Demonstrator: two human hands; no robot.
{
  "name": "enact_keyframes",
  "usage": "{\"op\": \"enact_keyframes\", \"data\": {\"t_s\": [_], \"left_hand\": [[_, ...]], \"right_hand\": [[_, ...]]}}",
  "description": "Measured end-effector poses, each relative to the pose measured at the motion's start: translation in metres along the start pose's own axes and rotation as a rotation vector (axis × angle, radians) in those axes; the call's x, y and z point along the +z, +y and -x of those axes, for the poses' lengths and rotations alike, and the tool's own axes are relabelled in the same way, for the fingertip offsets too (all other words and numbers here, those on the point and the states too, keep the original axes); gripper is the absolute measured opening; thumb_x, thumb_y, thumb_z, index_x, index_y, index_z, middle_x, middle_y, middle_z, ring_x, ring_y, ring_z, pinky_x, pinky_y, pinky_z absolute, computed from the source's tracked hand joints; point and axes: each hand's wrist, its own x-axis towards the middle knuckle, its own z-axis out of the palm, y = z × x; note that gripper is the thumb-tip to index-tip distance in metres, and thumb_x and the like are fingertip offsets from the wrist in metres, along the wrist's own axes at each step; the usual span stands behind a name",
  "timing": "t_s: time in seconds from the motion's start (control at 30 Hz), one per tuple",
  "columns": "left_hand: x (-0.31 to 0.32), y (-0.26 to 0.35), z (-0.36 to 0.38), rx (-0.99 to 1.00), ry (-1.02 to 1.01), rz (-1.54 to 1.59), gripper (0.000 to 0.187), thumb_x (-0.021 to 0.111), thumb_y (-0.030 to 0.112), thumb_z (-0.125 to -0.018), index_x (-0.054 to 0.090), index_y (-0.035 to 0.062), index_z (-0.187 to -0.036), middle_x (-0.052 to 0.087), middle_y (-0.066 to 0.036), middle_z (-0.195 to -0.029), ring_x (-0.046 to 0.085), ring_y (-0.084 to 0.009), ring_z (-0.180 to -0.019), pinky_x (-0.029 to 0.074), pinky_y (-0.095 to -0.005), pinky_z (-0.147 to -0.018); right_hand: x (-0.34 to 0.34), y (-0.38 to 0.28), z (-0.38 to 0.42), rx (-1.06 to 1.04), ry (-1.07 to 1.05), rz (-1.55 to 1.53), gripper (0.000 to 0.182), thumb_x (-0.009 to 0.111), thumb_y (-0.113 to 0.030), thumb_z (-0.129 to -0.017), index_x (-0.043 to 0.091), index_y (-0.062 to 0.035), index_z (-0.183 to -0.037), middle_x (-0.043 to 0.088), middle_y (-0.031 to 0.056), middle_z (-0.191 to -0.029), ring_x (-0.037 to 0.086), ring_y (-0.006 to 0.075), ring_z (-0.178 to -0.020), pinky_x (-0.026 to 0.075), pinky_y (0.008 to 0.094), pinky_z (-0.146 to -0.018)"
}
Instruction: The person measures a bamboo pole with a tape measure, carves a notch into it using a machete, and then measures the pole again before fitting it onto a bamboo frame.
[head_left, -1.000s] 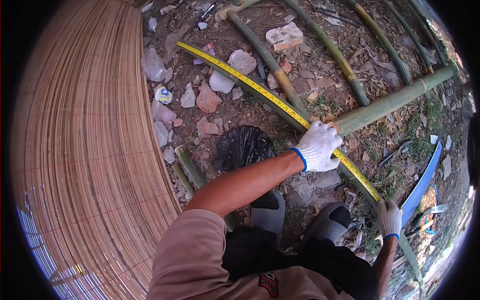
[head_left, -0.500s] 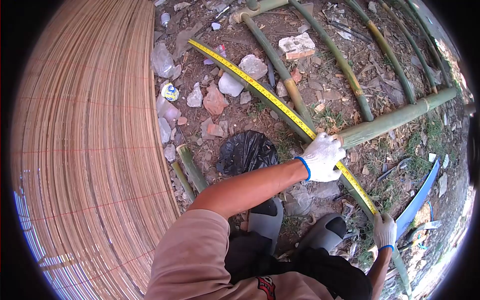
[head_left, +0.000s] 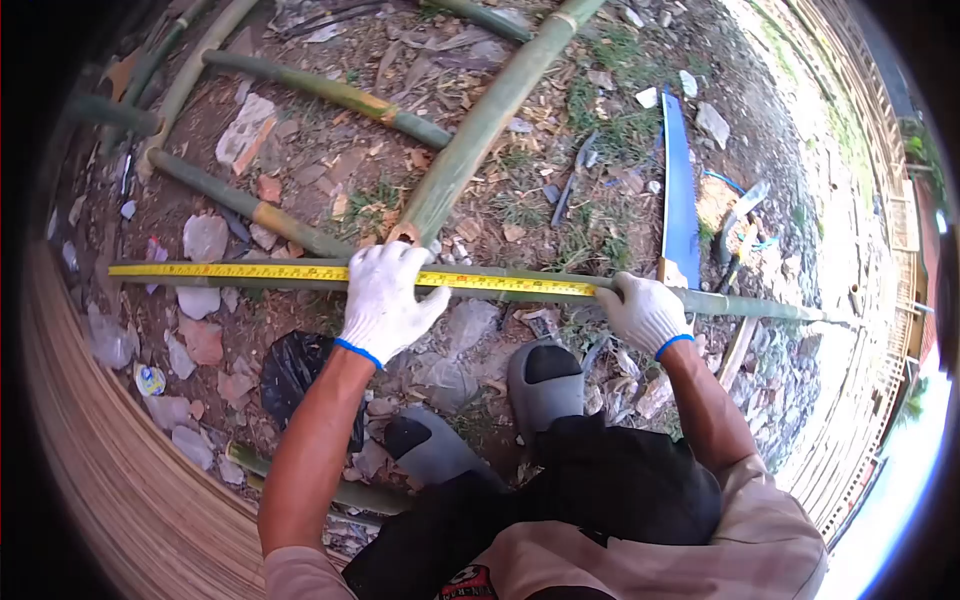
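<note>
A slim green bamboo pole [head_left: 755, 306] lies crosswise in front of me, with a yellow measuring tape [head_left: 510, 283] stretched along it. My left hand [head_left: 385, 300], in a white knit glove with a blue cuff, is closed over the pole and tape, its thumb held out to the side. Farther right, my right hand [head_left: 645, 315], gloved alike, grips the tape and pole where the visible yellow strip stops. Its fingers partly hide what lies beneath them. The cut end of a thicker bamboo pole [head_left: 470, 145] sits just beyond my left hand.
Bamboo crosspieces [head_left: 320, 92] join the thicker pole at upper left. A handsaw with a blue blade [head_left: 679, 190] lies beyond my right hand. Rubble, a black plastic bag [head_left: 290, 375] and a slatted bamboo mat [head_left: 130, 470] are at left. My grey slippers [head_left: 548, 390] are below the pole.
My view has turned to the right, so the pole now runs nearly level instead of slanting. Both hands remain on the pole and tape, and more of the right forearm shows.
</note>
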Motion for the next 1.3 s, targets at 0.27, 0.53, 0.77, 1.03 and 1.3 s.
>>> {"op": "enact_keyframes", "data": {"t_s": [0.27, 0.53, 0.77, 1.03, 1.3], "left_hand": [[-0.031, -0.033, 0.007, 0.172, 0.019, -0.051, 0.022, 0.074, 0.015, -0.086, 0.064, 0.0077, -0.104, 0.064, -0.012, -0.108, 0.058, -0.0362, -0.105, 0.043, -0.048, -0.09], [-0.065, -0.062, 0.012, 0.142, -0.143, -0.223, 0.011, 0.068, 0.013, -0.089, 0.059, 0.0086, -0.094, 0.059, -0.01, -0.091, 0.056, -0.0343, -0.091, 0.041, -0.0464, -0.082], [-0.061, -0.067, 0.03, 0.149, -0.212, -0.176, 0.013, 0.067, 0.011, -0.088, 0.062, 0.008, -0.1, 0.064, -0.012, -0.092, 0.06, -0.035, -0.093, 0.043, -0.0463, -0.082], [-0.056, -0.057, 0.007, 0.121, -0.19, -0.028, 0.008, 0.064, 0.012, -0.09, 0.065, 0.0058, -0.096, 0.064, -0.013, -0.093, 0.06, -0.0374, -0.092, 0.045, -0.0479, -0.082], [-0.065, -0.083, 0.013, -0.044, -0.047, -0.037, 0.005, 0.061, 0.009, -0.093, 0.061, 0.0039, -0.095, 0.058, -0.015, -0.09, 0.058, -0.0381, -0.091, 0.046, -0.0473, -0.081]], "right_hand": [[0.015, 0.013, 0.019, 0.025, -0.041, -0.129, 0.036, 0.061, -0.04, -0.097, 0.072, -0.006, -0.101, 0.072, 0.022, -0.081, 0.071, 0.0425, -0.08, 0.055, 0.0541, -0.073], [-0.014, 0.066, 0.022, -0.125, -0.125, -0.183, 0.038, 0.062, -0.042, -0.097, 0.071, -0.0046, -0.098, 0.072, 0.0206, -0.09, 0.07, 0.0414, -0.089, 0.054, 0.0522, -0.079], [-0.062, 0.178, 0.036, 0.171, -0.203, -0.068, 0.042, 0.061, -0.042, -0.098, 0.072, -0.002, -0.105, 0.072, 0.0232, -0.095, 0.07, 0.0389, -0.091, 0.053, 0.046, -0.084], [-0.047, 0.298, 0.023, 0.494, -0.27, 0.228, 0.047, 0.063, -0.046, -0.093, 0.075, -0.0059, -0.114, 0.074, 0.0221, -0.111, 0.07, 0.0392, -0.104, 0.054, 0.0434, -0.093], [-0.04, 0.297, 0.006, 0.524, -0.297, 0.258, 0.046, 0.062, -0.044, -0.093, 0.075, -0.0085, -0.118, 0.074, 0.0193, -0.116, 0.07, 0.0375, -0.109, 0.054, 0.0433, -0.095]]}}
